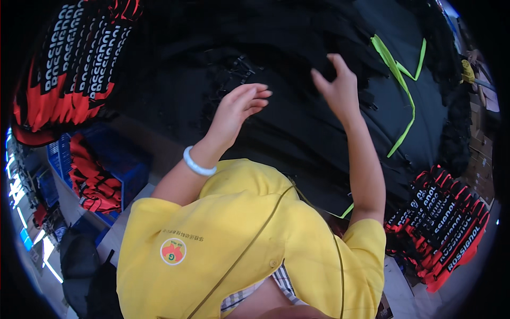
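Note:
My left hand (pixel 240 110) hovers above a broad spread of black fabric (pixel 297 127), its fingers loosely bent and slightly apart, with nothing visible in them. A pale bangle (pixel 197 161) circles that wrist. To the right, my right hand (pixel 341 90) is raised over the same fabric, thumb and forefinger spread wide, the other fingers partly hidden. It shows nothing in its grasp. Several small black pieces (pixel 240 67), perhaps plastic clips, lie just beyond my left hand. A bright green strip (pixel 396 66) lies bent on the fabric to the right of my right hand.
Stacked red and black straps (pixel 79 64) with white lettering stand at the far left. A similar stack (pixel 438 228) sits at the near right. At the left, a blue crate (pixel 134 181) holds red and black pieces. Cardboard boxes (pixel 478 141) line the right edge.

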{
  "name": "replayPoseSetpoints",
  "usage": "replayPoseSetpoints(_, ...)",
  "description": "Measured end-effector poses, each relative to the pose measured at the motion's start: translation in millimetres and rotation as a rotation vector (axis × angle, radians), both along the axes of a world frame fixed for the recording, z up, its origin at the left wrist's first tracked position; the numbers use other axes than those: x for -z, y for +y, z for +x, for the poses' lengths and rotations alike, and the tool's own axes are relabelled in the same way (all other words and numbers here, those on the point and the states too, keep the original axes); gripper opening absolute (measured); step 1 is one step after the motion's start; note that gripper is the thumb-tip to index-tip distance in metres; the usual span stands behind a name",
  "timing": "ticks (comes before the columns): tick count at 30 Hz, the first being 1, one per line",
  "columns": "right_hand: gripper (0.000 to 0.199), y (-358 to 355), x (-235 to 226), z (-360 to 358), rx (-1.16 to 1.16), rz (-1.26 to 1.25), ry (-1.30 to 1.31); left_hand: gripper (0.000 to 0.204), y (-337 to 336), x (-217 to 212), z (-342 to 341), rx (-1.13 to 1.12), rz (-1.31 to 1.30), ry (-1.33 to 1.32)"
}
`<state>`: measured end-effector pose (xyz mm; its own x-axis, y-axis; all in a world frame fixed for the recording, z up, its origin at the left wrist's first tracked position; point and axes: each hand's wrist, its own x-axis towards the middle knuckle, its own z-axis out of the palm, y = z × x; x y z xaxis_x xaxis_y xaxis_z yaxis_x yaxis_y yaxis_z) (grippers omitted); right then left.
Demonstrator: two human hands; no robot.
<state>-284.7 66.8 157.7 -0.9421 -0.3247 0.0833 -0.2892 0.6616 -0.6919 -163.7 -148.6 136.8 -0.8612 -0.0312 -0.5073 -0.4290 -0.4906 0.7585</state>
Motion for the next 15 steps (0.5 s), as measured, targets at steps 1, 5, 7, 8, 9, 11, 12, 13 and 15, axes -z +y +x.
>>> replayPoseSetpoints(1,0.037,0,-19,22,-0.044,-0.050,-0.015,0.033,8,-5,-10,0.053,0.119,-0.005)
replayPoseSetpoints(5,0.037,6,-67,98,-0.021,-0.298,-0.335,0.046,32,-31,-34,0.235,0.567,0.116)
replayPoseSetpoints(7,0.036,12,-73,125,0.047,-0.452,-0.463,0.045,39,-60,-31,0.340,0.475,0.143)
replayPoseSetpoints(8,0.036,14,-73,135,0.093,-0.562,-0.533,0.045,41,-73,-27,0.416,0.364,0.166)
replayPoseSetpoints(9,0.039,17,-75,142,0.113,-0.572,-0.553,0.039,41,-82,-20,0.462,0.289,0.183)
replayPoseSetpoints(11,0.041,19,-69,159,0.157,-0.635,-0.551,0.035,37,-91,-3,0.534,0.241,0.223)
replayPoseSetpoints(12,0.043,19,-65,164,0.165,-0.701,-0.568,0.032,33,-91,1,0.569,0.179,0.258)
replayPoseSetpoints(13,0.047,18,-67,170,0.187,-0.732,-0.637,0.029,28,-88,3,0.617,0.127,0.270)
replayPoseSetpoints(15,0.048,15,-64,184,0.254,-0.527,-0.400,0.032,24,-88,18,0.611,0.071,0.322)
